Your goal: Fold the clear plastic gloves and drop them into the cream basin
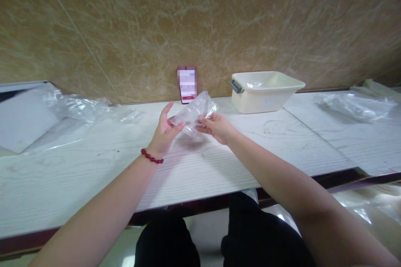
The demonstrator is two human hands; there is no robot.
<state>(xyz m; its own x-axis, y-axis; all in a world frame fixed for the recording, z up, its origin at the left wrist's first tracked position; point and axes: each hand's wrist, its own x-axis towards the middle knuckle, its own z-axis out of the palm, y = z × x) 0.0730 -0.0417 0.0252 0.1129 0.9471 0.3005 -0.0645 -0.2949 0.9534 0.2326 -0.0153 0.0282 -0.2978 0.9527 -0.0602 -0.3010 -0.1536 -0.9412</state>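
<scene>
A small clear plastic bag (194,110) is held up between both hands above the white wood-grain table (125,175). My left hand (166,131) grips its left edge, thumb on the near face, with one finger raised. A red bead bracelet (152,156) circles the left wrist. My right hand (216,127) pinches the bag's right side between thumb and fingers. Whether anything lies inside the bag cannot be made out. Just behind it, a phone (188,85) with a lit screen leans upright against the marbled wall.
A cream plastic bin (266,91) with a grey handle stands at the back, right of the phone. Clear plastic bags (81,108) lie at the left beside a white box (28,121). More clear plastic (357,106) lies at the far right.
</scene>
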